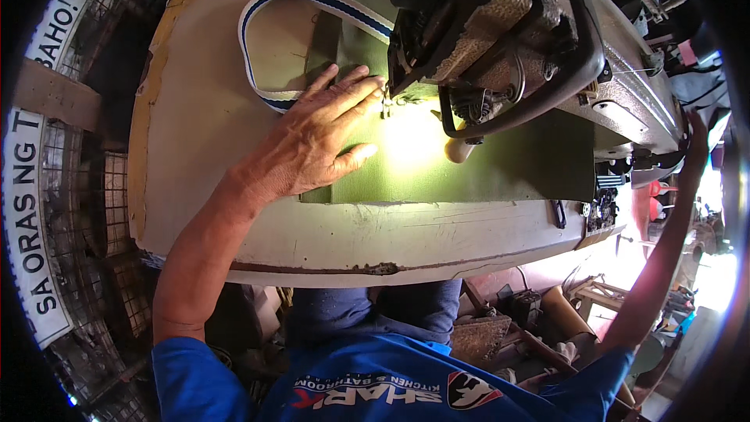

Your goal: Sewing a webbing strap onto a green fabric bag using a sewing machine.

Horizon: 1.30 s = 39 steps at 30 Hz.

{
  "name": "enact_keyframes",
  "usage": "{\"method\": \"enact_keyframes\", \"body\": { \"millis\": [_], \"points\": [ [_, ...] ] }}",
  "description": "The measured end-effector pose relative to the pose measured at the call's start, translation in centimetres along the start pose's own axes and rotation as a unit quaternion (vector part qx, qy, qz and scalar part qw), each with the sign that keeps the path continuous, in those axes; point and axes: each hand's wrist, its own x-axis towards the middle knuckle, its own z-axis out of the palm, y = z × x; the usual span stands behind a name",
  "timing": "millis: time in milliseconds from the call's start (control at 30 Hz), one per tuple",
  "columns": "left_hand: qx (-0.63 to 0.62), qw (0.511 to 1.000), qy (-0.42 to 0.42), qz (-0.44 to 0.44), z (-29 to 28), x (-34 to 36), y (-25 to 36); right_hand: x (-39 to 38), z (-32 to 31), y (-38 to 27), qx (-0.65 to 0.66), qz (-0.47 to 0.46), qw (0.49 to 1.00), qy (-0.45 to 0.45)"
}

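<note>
My left hand (pixel 324 129) lies flat on a green fabric piece (pixel 500 168), its fingers stretched out and its thumb apart. The fingertips are close beside the presser foot (pixel 386 101) of a sewing machine (pixel 625 70). A white strap with a dark blue stripe (pixel 250 39) makes a loop to the left of the machine head; one end passes under my left hand, the other runs toward the needle area. Far to the right, my right hand (pixel 695 131) is raised by the handwheel end of the machine; its fingers are too small and dim to make out.
A bright lamp spot lights the fabric by the needle. A curved black bar (pixel 582 31) juts from the machine head. The pale table (pixel 328 238) has a worn front edge. Wire mesh and signs stand at the left; cluttered parts (pixel 539 312) lie below right.
</note>
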Motion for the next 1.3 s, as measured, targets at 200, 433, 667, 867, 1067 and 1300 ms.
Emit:
{"method": "enact_keyframes", "body": {
  "millis": [200, 433, 667, 867, 1067, 1300],
  "points": [
    [0.004, 1.000, 0.003, 0.001, 0.2, -0.1, -0.3, 5.1, -0.1, -0.7, -0.264, -0.196, 0.930, -0.166],
    [-0.005, 1.000, 0.015, 0.027, 0.1, -0.1, -0.3, 1.9, -0.1, 0.0, -0.237, -0.159, 0.953, -0.102],
    [0.002, 1.000, 0.007, 0.011, 0.1, 0.0, 0.0, -7.4, 6.9, -3.4, -0.279, -0.006, 0.950, 0.139],
    [0.028, 0.999, -0.008, 0.043, 0.1, -0.1, -0.6, -13.0, 11.0, -4.1, -0.260, -0.069, 0.945, 0.188],
    [-0.007, 0.999, -0.039, 0.016, -0.2, 0.0, -0.5, -11.9, 9.1, -3.3, -0.034, 0.031, 0.986, 0.160],
    [-0.001, 1.000, -0.022, 0.023, 0.0, -0.1, -0.7, -2.7, 3.0, -1.6, -0.175, 0.092, 0.978, 0.072]
  ]
}}
